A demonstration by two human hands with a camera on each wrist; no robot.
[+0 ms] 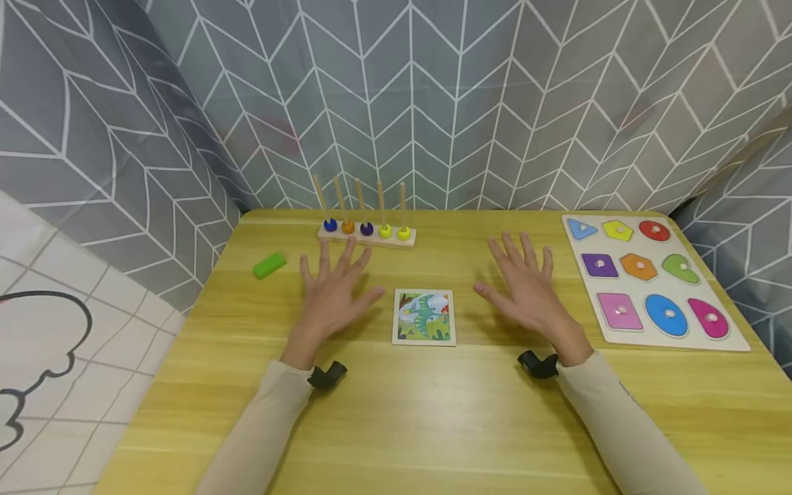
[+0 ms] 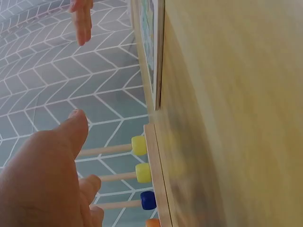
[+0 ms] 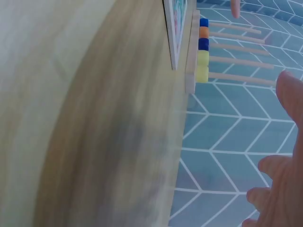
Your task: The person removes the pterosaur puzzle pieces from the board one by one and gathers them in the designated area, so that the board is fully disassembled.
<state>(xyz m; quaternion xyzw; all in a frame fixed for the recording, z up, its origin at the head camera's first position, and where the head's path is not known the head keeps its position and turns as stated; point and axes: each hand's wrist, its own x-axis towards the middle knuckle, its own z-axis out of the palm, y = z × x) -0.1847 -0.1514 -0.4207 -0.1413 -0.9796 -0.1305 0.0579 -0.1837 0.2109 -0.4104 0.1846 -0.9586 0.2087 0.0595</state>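
Both hands hover palm-down above a wooden table, fingers spread and holding nothing. Between them lies a square picture puzzle (image 1: 423,317) with a green dinosaur on it. My left hand (image 1: 332,300) is to the puzzle's left, its fingertips overlapping the front of a peg stacker (image 1: 368,234) in the head view. The stacker has a wooden base and several upright pegs, each with a bead at its foot: blue, orange, dark blue and yellow. My right hand (image 1: 526,297) is between the puzzle and a white shape board (image 1: 643,340). The left wrist view shows the left thumb (image 2: 71,130) near the stacker.
On the table's left part lies a green block (image 1: 269,265). The shape board holds several coloured knobbed pieces, among them a blue oval (image 1: 666,316) and a pink square (image 1: 619,312). A grey patterned curtain (image 1: 433,103) hangs right behind the table's far edge.
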